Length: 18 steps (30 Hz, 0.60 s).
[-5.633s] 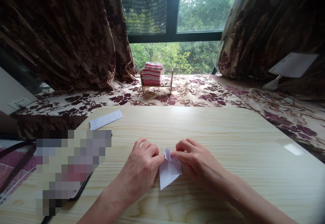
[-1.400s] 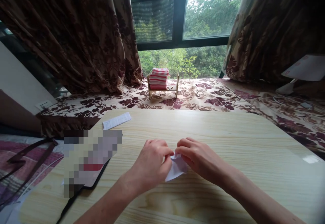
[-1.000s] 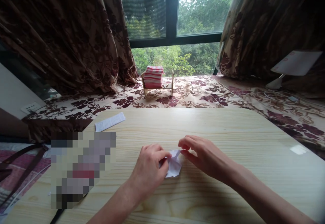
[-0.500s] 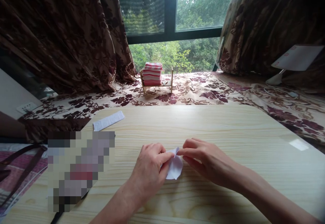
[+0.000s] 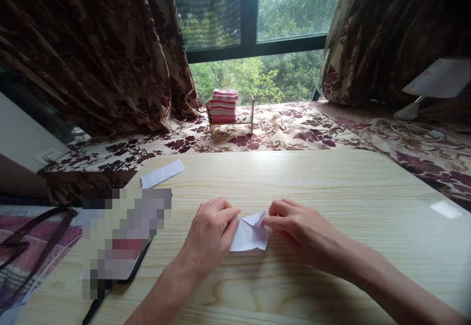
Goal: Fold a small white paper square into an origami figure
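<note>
A small piece of white paper (image 5: 250, 239) lies on the pale wooden table (image 5: 309, 177), one upper corner folded over into a pointed flap. Along its left edge, the thumb and curled fingers of my left hand (image 5: 211, 227) grip it. From the other side my right hand (image 5: 298, 224) pinches the folded corner between finger and thumb; the rest of its fingers are curled. Parts of the paper's left edge and the right fingertips are hidden.
A folded strip of lined paper (image 5: 162, 173) lies at the table's far left. Below it sits a pixelated flat device (image 5: 127, 246) with a black cable (image 5: 91, 310). On the patterned cloth beyond, a small rack (image 5: 252, 114) holds folded striped cloths (image 5: 223, 106); a lamp (image 5: 437, 77) stands right.
The left fingers have drawn back from the middle of the paper to its left edge. More of the sheet and its folded flap show now. The view has shifted slightly.
</note>
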Motion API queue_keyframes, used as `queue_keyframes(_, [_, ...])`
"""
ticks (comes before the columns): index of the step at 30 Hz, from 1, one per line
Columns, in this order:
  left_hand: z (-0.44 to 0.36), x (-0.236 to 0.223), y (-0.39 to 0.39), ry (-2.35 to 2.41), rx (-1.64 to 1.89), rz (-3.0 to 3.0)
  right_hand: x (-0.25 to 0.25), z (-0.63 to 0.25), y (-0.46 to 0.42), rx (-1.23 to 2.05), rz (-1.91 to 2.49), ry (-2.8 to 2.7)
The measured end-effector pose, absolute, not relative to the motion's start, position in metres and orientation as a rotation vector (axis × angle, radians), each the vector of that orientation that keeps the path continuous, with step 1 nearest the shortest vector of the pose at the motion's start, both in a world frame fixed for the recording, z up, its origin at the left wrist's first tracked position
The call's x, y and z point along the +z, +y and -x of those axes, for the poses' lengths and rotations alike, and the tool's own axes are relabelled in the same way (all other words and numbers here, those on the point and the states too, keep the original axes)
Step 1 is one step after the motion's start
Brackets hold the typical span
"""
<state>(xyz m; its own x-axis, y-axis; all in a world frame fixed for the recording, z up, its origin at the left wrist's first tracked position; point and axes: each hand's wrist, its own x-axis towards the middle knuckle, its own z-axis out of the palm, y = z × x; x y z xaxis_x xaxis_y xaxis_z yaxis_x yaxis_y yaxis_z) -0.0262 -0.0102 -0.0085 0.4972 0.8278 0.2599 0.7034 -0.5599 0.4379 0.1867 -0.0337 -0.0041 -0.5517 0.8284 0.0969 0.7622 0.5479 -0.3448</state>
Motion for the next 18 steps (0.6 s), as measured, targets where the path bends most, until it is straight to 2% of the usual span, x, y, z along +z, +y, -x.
queue_keyframes(18, [0.0185,-0.0135,-0.0139,1.035,0.541,-2.772,-0.0083,-0.1925,-0.0314,0.436,1.301,-2.498])
